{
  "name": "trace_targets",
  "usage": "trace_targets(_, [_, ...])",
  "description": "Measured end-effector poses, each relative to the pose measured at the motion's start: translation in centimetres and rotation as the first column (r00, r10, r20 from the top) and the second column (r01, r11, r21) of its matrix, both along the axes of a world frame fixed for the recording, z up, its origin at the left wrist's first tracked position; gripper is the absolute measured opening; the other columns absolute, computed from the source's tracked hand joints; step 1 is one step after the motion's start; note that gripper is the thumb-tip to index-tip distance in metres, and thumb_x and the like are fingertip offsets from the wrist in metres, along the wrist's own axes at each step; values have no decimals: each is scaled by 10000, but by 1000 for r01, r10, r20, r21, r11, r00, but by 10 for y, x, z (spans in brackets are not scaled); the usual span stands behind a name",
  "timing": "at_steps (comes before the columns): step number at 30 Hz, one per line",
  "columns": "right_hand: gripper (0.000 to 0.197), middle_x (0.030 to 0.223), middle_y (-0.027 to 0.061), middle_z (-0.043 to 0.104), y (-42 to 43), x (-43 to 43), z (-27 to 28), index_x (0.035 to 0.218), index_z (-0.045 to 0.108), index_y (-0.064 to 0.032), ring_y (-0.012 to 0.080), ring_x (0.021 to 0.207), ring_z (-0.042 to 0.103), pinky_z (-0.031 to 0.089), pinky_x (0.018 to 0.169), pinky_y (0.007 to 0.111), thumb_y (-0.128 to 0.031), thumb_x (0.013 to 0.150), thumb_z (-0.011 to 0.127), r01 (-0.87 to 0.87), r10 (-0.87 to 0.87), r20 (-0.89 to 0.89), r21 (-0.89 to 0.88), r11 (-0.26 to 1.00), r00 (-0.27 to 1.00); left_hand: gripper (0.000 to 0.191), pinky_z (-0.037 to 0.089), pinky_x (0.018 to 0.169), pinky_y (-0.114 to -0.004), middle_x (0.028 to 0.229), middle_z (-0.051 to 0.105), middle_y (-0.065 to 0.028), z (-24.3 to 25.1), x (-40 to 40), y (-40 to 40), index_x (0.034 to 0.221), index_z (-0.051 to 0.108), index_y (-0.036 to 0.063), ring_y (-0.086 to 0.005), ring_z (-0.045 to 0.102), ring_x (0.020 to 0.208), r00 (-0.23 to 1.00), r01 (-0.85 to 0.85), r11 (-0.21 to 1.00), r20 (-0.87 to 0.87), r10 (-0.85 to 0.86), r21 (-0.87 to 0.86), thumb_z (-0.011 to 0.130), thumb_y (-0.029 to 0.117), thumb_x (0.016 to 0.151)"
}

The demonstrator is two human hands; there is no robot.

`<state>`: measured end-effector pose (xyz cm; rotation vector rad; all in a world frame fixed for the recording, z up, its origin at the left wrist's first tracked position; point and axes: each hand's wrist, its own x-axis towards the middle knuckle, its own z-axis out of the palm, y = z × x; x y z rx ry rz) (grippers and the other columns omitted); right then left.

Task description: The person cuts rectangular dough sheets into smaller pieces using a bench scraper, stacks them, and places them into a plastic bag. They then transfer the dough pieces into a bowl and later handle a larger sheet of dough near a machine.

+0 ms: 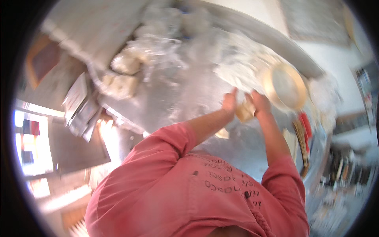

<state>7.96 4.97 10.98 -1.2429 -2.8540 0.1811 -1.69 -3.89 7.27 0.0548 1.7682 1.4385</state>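
Observation:
My right hand (261, 103) grips a pale yellow, flat-sided piece that looks like dough (245, 112), held above the metal work surface (248, 142). Just left of the piece is my left hand (229, 103), its fingers apart and nothing visibly held in it. Motion blur hides whether the left fingers touch the piece's edge. A smaller pale piece (223, 133) lies on the surface near my left forearm, partly hidden by it. Beyond both hands spreads a heap of white flour (239, 65).
A round wooden-rimmed sieve (302, 91) stands to the right, beside a clear plastic bag (324, 91). Nearer me lies a brush (300, 139) next to something red (305, 124). At the left are a dough-like block (120, 86), plastic-wrapped lumps (127, 62) and a metal device (78, 103).

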Motion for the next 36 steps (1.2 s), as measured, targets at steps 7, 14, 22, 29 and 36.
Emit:
trace_targets(7, [345, 624, 164, 598, -70, -38, 67, 801, 555, -22, 333, 577, 584, 438, 554, 419, -350, 907, 559, -399, 238, -425, -346, 849, 874, 610, 385, 986, -393, 1208, 570, -175, 47, -77, -91, 1192, 556, 45, -284, 510, 1171, 837, 520, 835, -300, -457, 181, 294, 552, 979])
trace_targets(14, [464, 673, 186, 588, -139, -148, 78, 810, 543, -4, 353, 647, 566, 444, 627, 410, -431, 961, 442, -352, 147, -446, -422, 836, 883, 632, 411, 961, -367, 1248, 532, -106, 55, -143, -185, 1312, 454, 31, -176, 516, 1132, 711, 265, 713, 369, -599, 649, 446, 543, 943])
trace_targets(22, [517, 821, 204, 632, -235, -349, 89, 945, 598, -19, 344, 769, 608, 472, 730, 417, -492, 951, 390, -414, 216, -441, -424, 805, 871, 554, 494, 812, -311, 1073, 599, -75, 92, -324, -302, 1292, 444, 33, -154, 591, 945, 887, 376, 732, 9, -462, 569, 697, 241, 846])
trace_targets(29, [611, 1165, 83, 595, -318, -442, 84, 1302, 465, -36, 230, 1114, 538, 413, 948, 364, -533, 948, 433, -593, -737, -86, -659, -463, 670, 543, 494, 873, -336, 1183, 565, -79, 113, -438, -378, 1329, 401, 51, -186, 575, 1057, 958, 49, 785, 193, -212, 617, 661, 199, 876])
trace_targets(36, [399, 1129, 94, 595, -346, -448, 43, 1229, 499, -11, 158, 976, 605, 507, 771, 300, -235, 909, 582, -585, -631, -417, -807, -74, 654, 521, 467, 849, -368, 1173, 555, -135, 107, -457, -383, 1299, 410, 25, -256, 563, 1056, 908, 413, 897, -145, -393, 157, 614, 308, 912])
